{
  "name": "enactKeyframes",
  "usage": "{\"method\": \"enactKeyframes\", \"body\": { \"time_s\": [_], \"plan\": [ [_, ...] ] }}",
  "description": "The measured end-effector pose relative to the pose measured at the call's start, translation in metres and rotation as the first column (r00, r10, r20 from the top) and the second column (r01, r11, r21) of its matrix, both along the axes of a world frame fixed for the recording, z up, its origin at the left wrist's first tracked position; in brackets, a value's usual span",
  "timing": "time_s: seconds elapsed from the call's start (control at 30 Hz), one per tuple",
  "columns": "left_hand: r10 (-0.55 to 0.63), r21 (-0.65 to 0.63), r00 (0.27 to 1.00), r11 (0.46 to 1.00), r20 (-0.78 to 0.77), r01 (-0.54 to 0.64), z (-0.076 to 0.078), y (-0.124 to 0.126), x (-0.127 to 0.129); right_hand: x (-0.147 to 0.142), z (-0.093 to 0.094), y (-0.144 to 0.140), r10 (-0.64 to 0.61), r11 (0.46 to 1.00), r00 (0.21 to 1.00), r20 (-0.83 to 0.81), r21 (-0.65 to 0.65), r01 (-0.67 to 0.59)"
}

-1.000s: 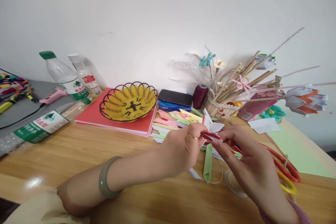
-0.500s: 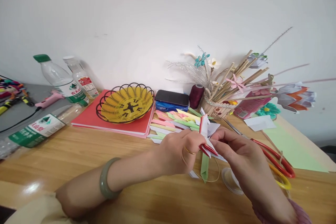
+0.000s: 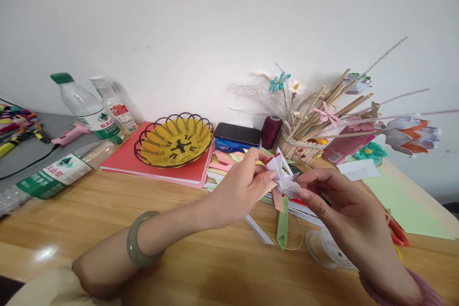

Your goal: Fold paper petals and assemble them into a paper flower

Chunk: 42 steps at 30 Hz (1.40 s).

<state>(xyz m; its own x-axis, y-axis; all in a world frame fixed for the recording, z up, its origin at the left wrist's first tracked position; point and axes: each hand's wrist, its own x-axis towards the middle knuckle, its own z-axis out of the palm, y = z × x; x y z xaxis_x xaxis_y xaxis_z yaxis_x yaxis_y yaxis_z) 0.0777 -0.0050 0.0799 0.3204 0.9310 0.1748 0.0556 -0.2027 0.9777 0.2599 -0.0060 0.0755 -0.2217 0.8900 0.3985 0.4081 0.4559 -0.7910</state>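
Between my two hands is a folded paper piece (image 3: 283,181), white with red edges, held above the table. My left hand (image 3: 247,179), with a ring on a finger, pinches its left side between thumb and fingers. On the right side, the thumb and fingertips of my right hand (image 3: 340,205) close on the same paper. Below lie a green folded strip (image 3: 282,224) and a white strip (image 3: 258,230). Many coloured folded paper strips (image 3: 222,162) lie behind my left hand. A spool of thread (image 3: 328,247) stands under my right hand, partly hidden by it.
A yellow woven basket (image 3: 172,146) rests on red paper (image 3: 118,153). Plastic bottles (image 3: 53,174) are at left. A blue pack (image 3: 236,145) with a phone (image 3: 238,133), a maroon thread cone (image 3: 271,131) and a flower basket (image 3: 299,149) line the wall. Red-handled scissors (image 3: 398,229) lie at right.
My left hand has turned, its fingers now raised behind the paper and its thumb in front. The paper has turned to show more white. My right hand has shifted slightly right, uncovering more of the spool.
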Motion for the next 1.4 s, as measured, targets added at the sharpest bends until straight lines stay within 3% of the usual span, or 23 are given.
{"method": "enactKeyframes", "body": {
  "time_s": [0.17, 0.43, 0.6, 0.77, 0.87, 0.93, 1.0, 1.07, 1.17, 1.27, 1.33, 1.4],
  "plan": [
    [-0.025, -0.013, 1.000, 1.000, -0.006, 0.025, -0.001, 0.001, -0.001, 0.001, 0.005, -0.003, 0.002, 1.000, 0.999, 0.045, 0.026, -0.003],
    [-0.127, -0.141, 0.991, 0.983, -0.039, 0.120, 0.005, 0.004, -0.004, 0.006, 0.008, 0.001, 0.001, 0.996, 0.997, 0.080, -0.087, 0.006],
    [-0.257, -0.328, 0.955, 0.899, 0.147, 0.292, 0.008, 0.010, -0.008, 0.008, 0.007, 0.004, 0.034, 0.986, 0.998, 0.058, -0.163, -0.024],
    [-0.299, -0.409, 0.857, 0.780, 0.420, 0.473, 0.004, 0.021, -0.016, 0.009, 0.008, 0.005, 0.008, 0.982, 0.977, -0.215, -0.182, -0.048],
    [-0.313, -0.377, 0.793, 0.750, 0.523, 0.544, -0.002, 0.027, -0.019, 0.006, 0.010, 0.003, 0.161, 0.918, 0.960, -0.229, -0.322, -0.231],
    [-0.324, -0.342, 0.763, 0.748, 0.560, 0.568, -0.008, 0.030, -0.019, 0.002, 0.008, 0.001, 0.280, 0.825, 0.926, -0.252, -0.431, -0.366],
    [-0.326, -0.326, 0.759, 0.756, 0.564, 0.567, -0.015, 0.033, -0.019, -0.003, 0.005, 0.000, 0.316, 0.742, 0.890, -0.328, -0.499, -0.447],
    [-0.292, -0.337, 0.791, 0.785, 0.537, 0.519, -0.019, 0.035, -0.017, -0.008, 0.000, 0.000, 0.276, 0.720, 0.874, -0.399, -0.517, -0.463],
    [-0.155, -0.387, 0.870, 0.849, 0.468, 0.359, -0.019, 0.038, -0.012, -0.012, -0.004, 0.002, 0.160, 0.756, 0.870, -0.466, -0.508, -0.412],
    [0.178, -0.375, 0.913, 0.927, 0.368, -0.030, -0.018, 0.037, -0.008, -0.012, -0.004, 0.004, 0.051, 0.791, 0.869, -0.492, -0.511, -0.336],
    [0.374, -0.265, 0.868, 0.918, 0.325, -0.296, -0.019, 0.033, -0.006, -0.012, -0.005, 0.004, -0.015, 0.848, 0.891, -0.455, -0.478, -0.230],
    [0.370, -0.040, 0.881, 0.926, 0.296, -0.376, -0.021, 0.027, -0.005, -0.013, -0.006, 0.004, -0.076, 0.909, 0.917, -0.391, -0.405, -0.097]
  ]
}}
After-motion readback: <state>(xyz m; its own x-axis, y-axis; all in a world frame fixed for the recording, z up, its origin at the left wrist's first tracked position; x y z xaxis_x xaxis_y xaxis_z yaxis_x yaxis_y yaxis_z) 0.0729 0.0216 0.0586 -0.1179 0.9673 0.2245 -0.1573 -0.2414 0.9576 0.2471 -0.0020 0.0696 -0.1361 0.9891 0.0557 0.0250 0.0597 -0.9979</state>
